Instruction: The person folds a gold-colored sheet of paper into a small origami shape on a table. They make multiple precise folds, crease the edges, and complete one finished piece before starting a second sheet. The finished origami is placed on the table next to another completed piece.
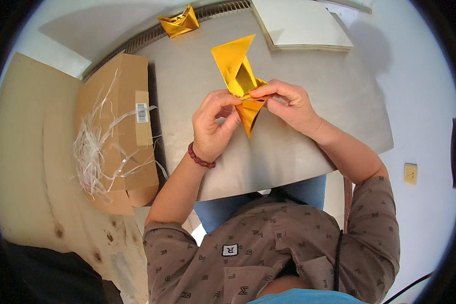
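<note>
Both my hands pinch a piece of folded gold paper (232,60) above the grey table (299,71). Its wide flap points up and away from me, and a darker gold point (250,114) hangs down towards me. My left hand (214,117) grips its left edge near the middle fold between thumb and fingers. My right hand (291,101) holds the right side of the same fold, thumb below and index finger on top. A second gold paper piece (180,23), folded into a boat-like shape, sits at the table's far left edge.
To the left of the table stands a brown cardboard box (131,76) with loose strands of clear plastic strip (93,154) over it. A stack of white sheets or boards (304,25) lies at the far right of the table. A wall socket (410,174) is on the right.
</note>
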`<state>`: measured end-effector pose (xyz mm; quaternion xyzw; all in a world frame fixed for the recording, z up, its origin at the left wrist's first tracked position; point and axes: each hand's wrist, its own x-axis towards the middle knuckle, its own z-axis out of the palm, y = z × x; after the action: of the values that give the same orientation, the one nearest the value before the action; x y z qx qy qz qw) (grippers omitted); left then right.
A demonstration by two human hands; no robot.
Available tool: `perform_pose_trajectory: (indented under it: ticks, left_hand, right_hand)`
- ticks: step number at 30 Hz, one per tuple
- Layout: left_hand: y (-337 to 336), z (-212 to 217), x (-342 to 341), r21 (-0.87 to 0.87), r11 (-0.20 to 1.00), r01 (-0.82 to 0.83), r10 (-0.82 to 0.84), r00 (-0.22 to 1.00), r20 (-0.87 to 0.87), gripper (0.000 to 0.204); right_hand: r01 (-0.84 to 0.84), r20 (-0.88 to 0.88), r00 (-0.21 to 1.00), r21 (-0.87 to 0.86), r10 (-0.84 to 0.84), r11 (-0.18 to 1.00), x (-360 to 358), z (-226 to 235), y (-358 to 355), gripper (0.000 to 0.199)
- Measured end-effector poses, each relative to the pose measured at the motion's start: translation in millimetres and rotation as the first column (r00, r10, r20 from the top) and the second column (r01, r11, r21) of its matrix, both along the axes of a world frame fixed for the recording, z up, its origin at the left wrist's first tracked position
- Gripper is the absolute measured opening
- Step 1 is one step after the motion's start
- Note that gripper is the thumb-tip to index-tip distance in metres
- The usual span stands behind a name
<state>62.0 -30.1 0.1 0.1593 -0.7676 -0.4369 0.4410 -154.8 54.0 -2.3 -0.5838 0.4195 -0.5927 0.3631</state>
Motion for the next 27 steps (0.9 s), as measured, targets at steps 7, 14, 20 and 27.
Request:
perform_pose_trajectory:
  ticks: [7, 14, 20, 27]
  left_hand:
    - [5.6, -4.7, -2.7, 0.219, 0.976, 0.011, -0.003, 0.999, -0.035, 0.014]
    - [6.2, -10.2, -7.5, 0.244, 0.97, -0.021, 0.031, 0.999, -0.04, 0.012]
    - [4.6, -10.2, -7.7, 0.277, 0.959, 0.066, -0.048, 0.996, -0.071, 0.011]
    - [13.6, 2.0, -15.0, 0.547, 0.837, 0.01, 0.025, 0.998, -0.058, 0.016]
  right_hand:
    - [-0.002, -0.036, 0.999, 0.021, 0.003, 1.0, -0.8, 1.6, -0.1, 0.016]
    - [-0.024, 0.073, 0.997, 0.172, 0.012, 0.985, -0.7, 1.3, -0.4, 0.014]
    - [-0.027, 0.15, 0.989, 0.134, 0.007, 0.991, 5.7, -1.6, -1.4, 0.015]
    - [-0.036, 0.114, 0.993, 0.158, 0.018, 0.987, 2.0, -3.0, -4.1, 0.014]
